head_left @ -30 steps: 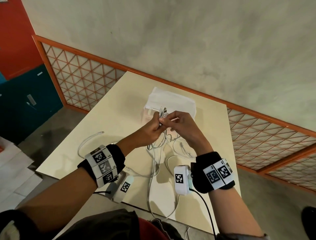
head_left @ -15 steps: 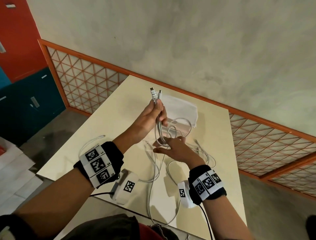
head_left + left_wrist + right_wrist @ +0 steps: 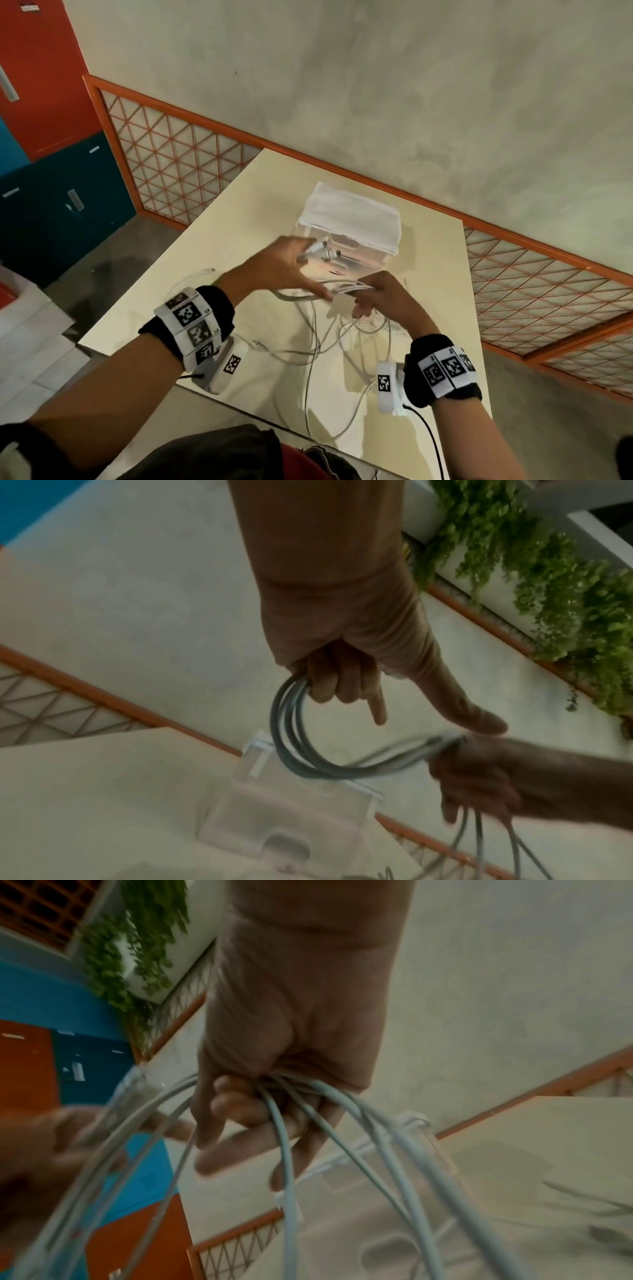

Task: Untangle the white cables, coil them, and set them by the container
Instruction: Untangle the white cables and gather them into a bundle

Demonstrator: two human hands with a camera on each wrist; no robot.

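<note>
Black wristbands [image 3: 442, 370] carry white square-patterned tags; white camera units [image 3: 387, 387] trail black cables.
</note>
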